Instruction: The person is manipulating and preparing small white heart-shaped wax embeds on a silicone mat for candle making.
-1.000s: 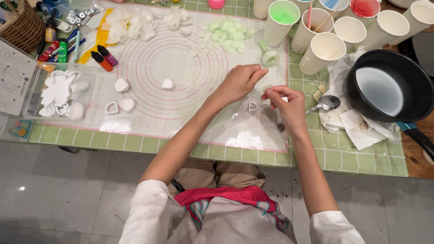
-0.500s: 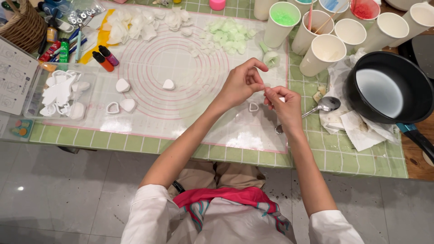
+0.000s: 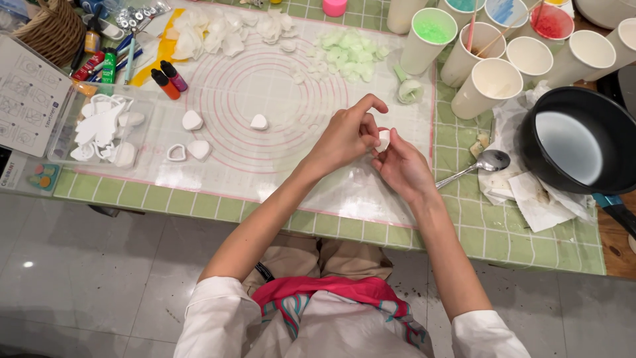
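Observation:
My left hand [image 3: 348, 136] and my right hand [image 3: 401, 169] meet above the right part of a clear baking mat [image 3: 265, 86] printed with pink rings. Both pinch one small white soft piece [image 3: 383, 140] between their fingertips. On the mat to the left lie a white heart-shaped piece [image 3: 259, 122], two more white hearts [image 3: 192, 120] and a heart-shaped cutter [image 3: 175, 153]. Pale green petals [image 3: 348, 56] and white petals [image 3: 218, 33] are heaped at the mat's far edge.
Several paper cups [image 3: 487, 86], some with coloured paste and sticks, stand at the back right. A black saucepan [image 3: 576, 142] sits on crumpled paper towels beside a spoon [image 3: 487, 162]. Left are a clear tray of white cutters [image 3: 106, 129], small colouring bottles [image 3: 169, 79], a basket [image 3: 50, 30] and a printed sheet [image 3: 26, 99].
My hands were slightly apart over the mat a second ago. They have since come together, and both now pinch the small white piece.

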